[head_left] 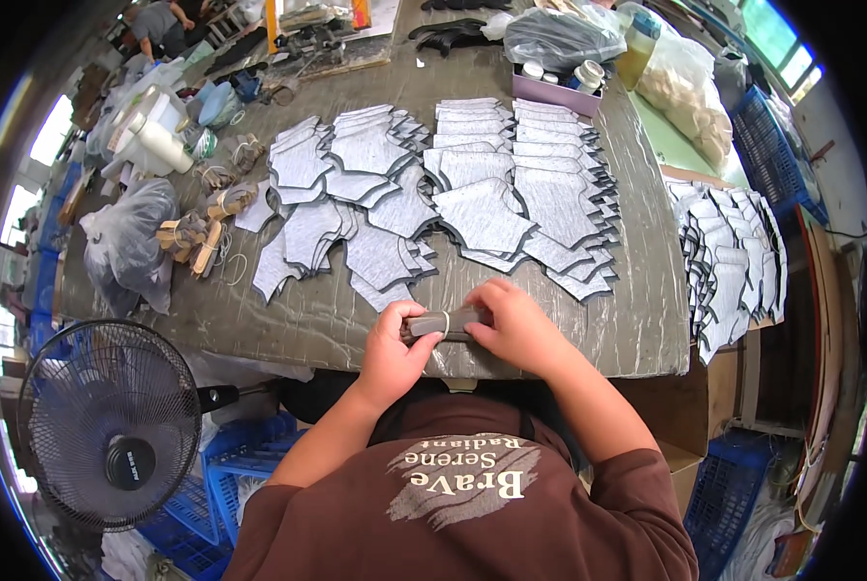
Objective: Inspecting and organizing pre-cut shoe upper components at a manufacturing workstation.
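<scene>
Near the table's front edge, a small bundle of grey-brown pieces with a pale band around it lies between my hands. My left hand closes on its left end, thumb on the near side. At the other end, my right hand grips it with thumb and bent fingers. Just beyond lie overlapping rows of light grey, dark-edged cut fabric pieces. What the bundled pieces are made of cannot be made out.
More banded brown bundles and a clear plastic bag are on the table's left. A black fan stands at lower left. On the right, grey pieces lie beside the table. A purple box holds jars at the back.
</scene>
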`<state>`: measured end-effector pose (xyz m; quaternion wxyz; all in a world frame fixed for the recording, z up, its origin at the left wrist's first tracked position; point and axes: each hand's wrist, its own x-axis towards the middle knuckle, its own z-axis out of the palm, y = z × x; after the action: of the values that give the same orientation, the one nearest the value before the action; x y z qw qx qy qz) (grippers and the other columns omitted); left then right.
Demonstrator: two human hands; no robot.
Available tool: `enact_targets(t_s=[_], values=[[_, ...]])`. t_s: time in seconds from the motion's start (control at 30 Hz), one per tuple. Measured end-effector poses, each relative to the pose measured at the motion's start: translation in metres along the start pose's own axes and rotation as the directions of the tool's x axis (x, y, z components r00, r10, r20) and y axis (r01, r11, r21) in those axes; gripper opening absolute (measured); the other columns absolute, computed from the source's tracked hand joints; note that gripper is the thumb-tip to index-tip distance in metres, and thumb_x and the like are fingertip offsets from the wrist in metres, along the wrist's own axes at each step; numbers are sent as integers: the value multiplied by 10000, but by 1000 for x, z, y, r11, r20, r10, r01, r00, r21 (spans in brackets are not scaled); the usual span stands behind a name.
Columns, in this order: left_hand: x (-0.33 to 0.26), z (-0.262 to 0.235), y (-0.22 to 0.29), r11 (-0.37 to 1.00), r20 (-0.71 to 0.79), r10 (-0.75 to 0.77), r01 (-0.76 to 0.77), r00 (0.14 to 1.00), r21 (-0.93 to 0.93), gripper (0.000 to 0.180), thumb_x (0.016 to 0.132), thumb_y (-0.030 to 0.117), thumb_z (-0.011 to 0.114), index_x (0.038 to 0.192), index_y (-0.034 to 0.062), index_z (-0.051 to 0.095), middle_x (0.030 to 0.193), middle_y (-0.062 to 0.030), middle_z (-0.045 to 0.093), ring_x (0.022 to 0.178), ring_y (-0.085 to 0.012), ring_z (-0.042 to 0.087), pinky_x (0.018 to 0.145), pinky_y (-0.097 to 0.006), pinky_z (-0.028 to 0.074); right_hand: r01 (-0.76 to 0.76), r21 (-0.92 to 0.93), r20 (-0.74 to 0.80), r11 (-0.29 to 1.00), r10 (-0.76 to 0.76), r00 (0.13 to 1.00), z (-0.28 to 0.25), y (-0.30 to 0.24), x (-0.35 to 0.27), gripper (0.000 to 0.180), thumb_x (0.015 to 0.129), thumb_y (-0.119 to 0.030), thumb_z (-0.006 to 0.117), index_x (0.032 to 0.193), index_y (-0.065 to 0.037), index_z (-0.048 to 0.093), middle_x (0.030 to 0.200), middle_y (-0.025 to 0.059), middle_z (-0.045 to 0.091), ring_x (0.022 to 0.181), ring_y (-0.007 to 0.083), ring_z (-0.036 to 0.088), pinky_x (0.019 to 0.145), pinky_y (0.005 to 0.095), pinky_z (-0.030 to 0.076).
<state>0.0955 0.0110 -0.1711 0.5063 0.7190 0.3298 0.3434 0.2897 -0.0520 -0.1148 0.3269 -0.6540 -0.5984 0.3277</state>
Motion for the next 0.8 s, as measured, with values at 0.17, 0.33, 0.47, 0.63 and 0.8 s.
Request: enact_targets(t_s=[0.17, 0.33, 0.47, 0.63, 0.8], values=[[-4, 5, 8, 994, -78, 30, -38, 997, -105, 326, 746, -67, 669, 973, 25, 455, 953, -77, 542, 834, -109, 563, 711, -244, 477, -75, 47, -192, 996, 83, 978, 18, -4, -14, 321, 689, -107, 719, 952, -4, 566, 848, 152, 593, 795, 322, 598, 692, 375, 486], [-4, 5, 12, 992, -80, 114, -109, 990, 66, 333, 708, -60, 685, 947, 30, 472, 942, -105, 529, 808, -168, 566, 682, -273, 466, 2, 88, -354, 996, 29, 935, 38, 7, -19, 375, 675, -68, 753, 986, 5, 556, 873, 129, 608, 764, 244, 616, 702, 322, 504], [6, 1, 37, 820, 118, 267, -290, 956, 493, 269, 731, 69, 696, 972, 8, 593, 924, -160, 591, 865, -302, 559, 759, -358, 453, 7, 9, -361, 1000, -3, 933, 37, 8, -18, 401, 658, -37, 743, 992, 3, 525, 926, 154, 544, 800, 300, 582, 721, 363, 489], [11, -1, 36, 875, 113, 201, -230, 973, 427, 269, 803, 125, 618, 1033, -13, 604, 876, -185, 623, 812, -348, 573, 725, -404, 446, -20, 27, -374, 999, 28, 927, 39, 8, -16, 405, 653, -38, 746, 990, 5, 526, 915, 150, 551, 802, 300, 581, 718, 363, 487], [6, 6, 34, 914, 59, 187, -195, 981, 356, 250, 807, 78, 589, 1038, -17, 607, 869, -184, 620, 802, -340, 577, 709, -394, 457, -92, 188, -374, 978, 158, 914, 39, 5, -14, 440, 639, -48, 763, 1018, 7, 545, 884, 124, 565, 789, 217, 592, 700, 319, 493]])
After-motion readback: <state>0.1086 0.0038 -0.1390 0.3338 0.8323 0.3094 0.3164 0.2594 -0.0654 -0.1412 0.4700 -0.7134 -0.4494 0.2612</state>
